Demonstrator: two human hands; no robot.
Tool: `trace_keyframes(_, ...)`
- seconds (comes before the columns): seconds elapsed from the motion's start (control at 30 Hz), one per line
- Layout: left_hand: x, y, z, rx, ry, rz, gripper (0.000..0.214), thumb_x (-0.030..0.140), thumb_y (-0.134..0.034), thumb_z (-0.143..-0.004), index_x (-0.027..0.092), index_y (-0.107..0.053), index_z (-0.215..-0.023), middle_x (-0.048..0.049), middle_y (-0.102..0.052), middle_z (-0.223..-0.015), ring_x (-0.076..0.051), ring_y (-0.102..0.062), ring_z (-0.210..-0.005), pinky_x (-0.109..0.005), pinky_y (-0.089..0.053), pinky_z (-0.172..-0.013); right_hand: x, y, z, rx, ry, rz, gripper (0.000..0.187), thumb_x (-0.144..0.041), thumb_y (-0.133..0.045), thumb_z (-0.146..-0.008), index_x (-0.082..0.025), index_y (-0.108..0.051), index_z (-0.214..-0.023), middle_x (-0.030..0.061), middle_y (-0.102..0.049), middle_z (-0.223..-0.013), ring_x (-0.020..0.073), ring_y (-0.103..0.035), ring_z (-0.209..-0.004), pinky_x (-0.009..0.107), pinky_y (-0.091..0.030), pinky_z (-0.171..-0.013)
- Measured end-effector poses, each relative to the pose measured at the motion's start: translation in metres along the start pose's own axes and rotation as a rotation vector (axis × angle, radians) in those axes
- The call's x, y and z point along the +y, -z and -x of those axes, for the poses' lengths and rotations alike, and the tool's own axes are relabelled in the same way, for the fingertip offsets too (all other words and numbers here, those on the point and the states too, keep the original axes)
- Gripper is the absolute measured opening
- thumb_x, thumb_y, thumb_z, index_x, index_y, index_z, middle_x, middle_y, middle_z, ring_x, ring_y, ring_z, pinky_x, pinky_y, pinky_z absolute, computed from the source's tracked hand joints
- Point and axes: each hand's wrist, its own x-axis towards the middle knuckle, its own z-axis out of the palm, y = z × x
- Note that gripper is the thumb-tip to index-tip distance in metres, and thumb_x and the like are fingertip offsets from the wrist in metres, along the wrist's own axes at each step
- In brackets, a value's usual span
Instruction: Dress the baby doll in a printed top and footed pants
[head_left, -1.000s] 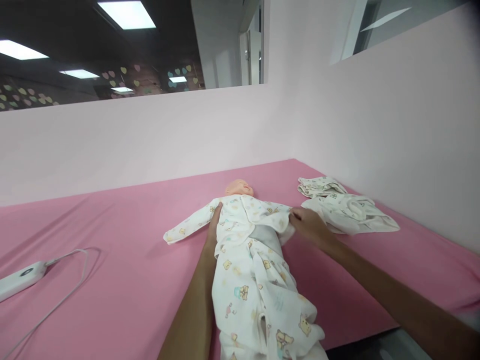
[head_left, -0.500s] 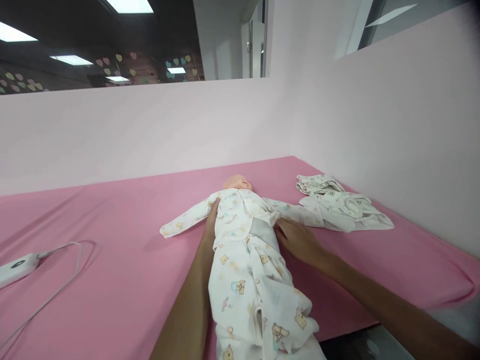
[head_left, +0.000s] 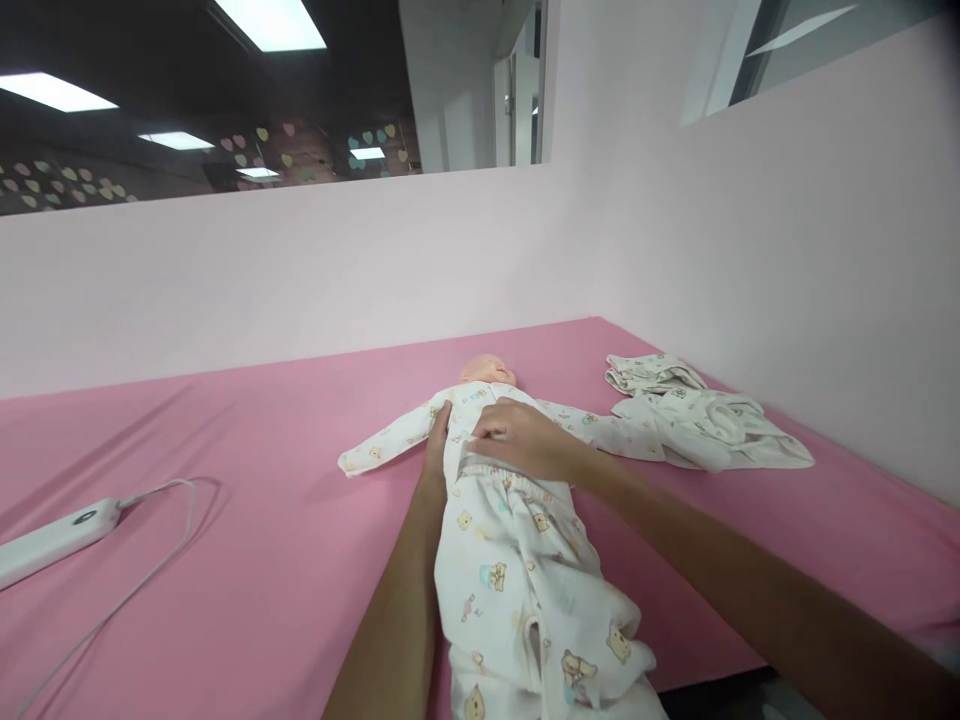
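A baby doll [head_left: 486, 369] lies on its back, dressed in a white bear-print shirt [head_left: 397, 437] and matching trousers [head_left: 510, 570] with a gathered waistband. Against the doll's side, under its outstretched left-hand sleeve, rests my left hand [head_left: 441, 440], the thumb pointing up along the torso; its other fingers are hidden behind the body. My right hand [head_left: 517, 435] reaches across the belly from the right, fingers curled on the shirt's front just above the waistband. The hand covers much of the chest.
Crumpled white baby clothes [head_left: 712, 425] and a folded printed cloth [head_left: 651, 373] lie at the right near the wall. At the left is a white controller [head_left: 64, 540] with a cord [head_left: 161, 565]. Pink sheeting [head_left: 277, 560] covers the surface, with walls behind.
My right hand has moved left and up from the doll's right-hand side onto its belly, bringing the shirt's front flap across. My left hand stays at the doll's side. The view has shifted slightly.
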Motion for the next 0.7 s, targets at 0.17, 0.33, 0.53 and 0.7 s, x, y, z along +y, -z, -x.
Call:
trace_keyframes(0.17, 0.003, 0.005, 0.002, 0.016, -0.030, 0.002, 0.038, 0.035, -0.053, -0.090, 0.012, -0.063, -0.118, -0.0097, -0.071, -0.103, -0.028, -0.059, -0.114, -0.035, -0.044, -0.103, 0.028, -0.011, -0.045, 0.085, -0.240, 0.189, 0.028, -0.031, -0.047, -0.088, -0.019, -0.060, -0.066, 0.0012, -0.064, -0.072, 0.0144, -0.055, -0.072, 0.027, -0.036, -0.074)
trace_keyframes(0.33, 0.004, 0.003, 0.008, 0.164, -0.093, 0.012, 0.050, 0.031, -0.061, -0.086, 0.021, -0.052, -0.134, -0.0059, -0.067, -0.117, -0.024, -0.051, -0.125, -0.027, -0.042, -0.103, 0.049, -0.017, -0.082, 0.127, -0.367, 0.284, 0.021, -0.024, -0.046, -0.087, -0.017, -0.065, -0.082, 0.0100, -0.068, -0.090, 0.0213, -0.058, -0.084, 0.032, -0.037, -0.075)
trace_keyframes(0.53, 0.002, 0.006, 0.006, 0.127, -0.074, 0.003, 0.054, 0.034, -0.062, -0.085, 0.020, -0.050, -0.136, -0.0067, -0.068, -0.115, -0.026, -0.058, -0.117, -0.031, -0.044, -0.103, 0.047, -0.016, -0.068, 0.160, -0.339, 0.351, 0.026, -0.036, -0.047, -0.091, -0.017, -0.064, -0.095, 0.0123, -0.066, -0.099, 0.0251, -0.056, -0.095, 0.036, -0.036, -0.086)
trace_keyframes(0.7, -0.003, 0.010, 0.005, 0.009, 0.020, 0.044, 0.053, 0.043, -0.058, -0.085, 0.013, -0.055, -0.129, -0.0115, -0.068, -0.114, -0.030, -0.060, -0.113, -0.039, -0.043, -0.104, 0.062, -0.018, 0.012, 0.258, -0.155, 0.315, 0.034, -0.043, -0.042, -0.094, -0.022, -0.055, -0.116, 0.0072, -0.061, -0.111, 0.0216, -0.052, -0.103, 0.031, -0.034, -0.092)
